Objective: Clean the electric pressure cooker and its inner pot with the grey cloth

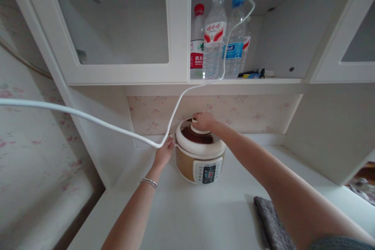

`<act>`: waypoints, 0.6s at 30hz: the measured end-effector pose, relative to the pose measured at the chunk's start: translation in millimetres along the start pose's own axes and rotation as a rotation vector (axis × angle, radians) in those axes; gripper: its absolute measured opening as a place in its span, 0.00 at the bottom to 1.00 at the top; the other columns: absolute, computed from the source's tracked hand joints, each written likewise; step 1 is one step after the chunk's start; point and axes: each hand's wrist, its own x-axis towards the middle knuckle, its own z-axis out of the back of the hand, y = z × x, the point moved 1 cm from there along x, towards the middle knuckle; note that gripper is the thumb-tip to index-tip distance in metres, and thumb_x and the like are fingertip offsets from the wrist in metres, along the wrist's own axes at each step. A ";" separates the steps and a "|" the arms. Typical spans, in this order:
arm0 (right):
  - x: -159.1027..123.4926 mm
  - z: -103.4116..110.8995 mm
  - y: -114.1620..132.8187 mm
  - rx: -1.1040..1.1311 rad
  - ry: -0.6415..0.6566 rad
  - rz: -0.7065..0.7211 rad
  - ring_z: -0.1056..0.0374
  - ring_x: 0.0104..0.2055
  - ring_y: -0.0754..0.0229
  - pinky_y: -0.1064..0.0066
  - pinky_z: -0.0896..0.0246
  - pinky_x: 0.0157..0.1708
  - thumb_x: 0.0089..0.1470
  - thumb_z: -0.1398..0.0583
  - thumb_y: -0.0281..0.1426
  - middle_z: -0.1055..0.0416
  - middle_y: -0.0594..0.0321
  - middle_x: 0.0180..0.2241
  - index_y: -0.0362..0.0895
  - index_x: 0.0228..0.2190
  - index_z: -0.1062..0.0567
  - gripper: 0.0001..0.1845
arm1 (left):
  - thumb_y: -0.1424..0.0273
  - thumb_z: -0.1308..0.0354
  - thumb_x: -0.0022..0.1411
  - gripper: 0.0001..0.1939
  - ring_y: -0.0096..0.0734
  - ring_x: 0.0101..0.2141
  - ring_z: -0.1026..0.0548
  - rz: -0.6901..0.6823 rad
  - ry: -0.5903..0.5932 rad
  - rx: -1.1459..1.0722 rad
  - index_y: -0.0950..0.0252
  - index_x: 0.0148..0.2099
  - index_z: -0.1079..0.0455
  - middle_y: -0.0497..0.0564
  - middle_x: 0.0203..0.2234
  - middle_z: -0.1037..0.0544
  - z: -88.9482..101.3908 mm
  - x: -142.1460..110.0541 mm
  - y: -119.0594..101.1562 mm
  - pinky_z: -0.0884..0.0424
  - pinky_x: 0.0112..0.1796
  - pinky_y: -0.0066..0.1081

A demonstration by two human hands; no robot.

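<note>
A white and gold electric pressure cooker (184, 163) stands upright on the white counter, its control panel facing me. My right hand (203, 121) is closed around the handle on top of the cooker's lid (195, 137), which sits on the pot. At the cooker's left side, my left hand (165, 150) has its fingers curled at the side handle (173, 137); the grip is partly hidden. A silver bracelet (149, 182) circles the left wrist.
A white cable (117, 128) hangs across the view, passing close above my left hand. Several plastic bottles (215, 43) stand in the open cabinet overhead. A folded grey cloth (274, 222) lies on the counter (187, 218) under my right arm.
</note>
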 end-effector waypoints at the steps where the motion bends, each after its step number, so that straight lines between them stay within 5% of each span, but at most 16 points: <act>1: -0.6 -0.4 -0.4 -0.003 -0.007 0.024 0.32 0.47 0.48 0.60 0.39 0.44 0.56 0.49 0.41 0.29 0.49 0.46 0.43 0.46 0.28 0.22 | 0.59 0.54 0.66 0.24 0.31 0.60 0.42 0.000 0.003 0.007 0.62 0.59 0.35 0.51 0.60 0.39 0.2 -0.1 -0.5 0.49 0.59 0.29; 6: 1.6 -3.5 1.4 0.001 -0.012 0.081 0.34 0.49 0.49 0.61 0.41 0.46 0.57 0.50 0.41 0.30 0.50 0.48 0.44 0.47 0.29 0.22 | 0.58 0.56 0.67 0.23 0.31 0.59 0.40 -0.018 0.002 0.016 0.61 0.59 0.35 0.50 0.60 0.39 -0.4 0.6 0.3 0.47 0.58 0.28; 18: 10.6 -18.3 5.7 -0.014 0.048 -0.043 0.32 0.47 0.43 0.55 0.38 0.43 0.59 0.53 0.38 0.30 0.42 0.47 0.38 0.48 0.29 0.24 | 0.59 0.54 0.66 0.24 0.31 0.60 0.42 -0.001 0.027 -0.042 0.64 0.60 0.36 0.52 0.60 0.40 -0.9 5.6 3.7 0.50 0.59 0.30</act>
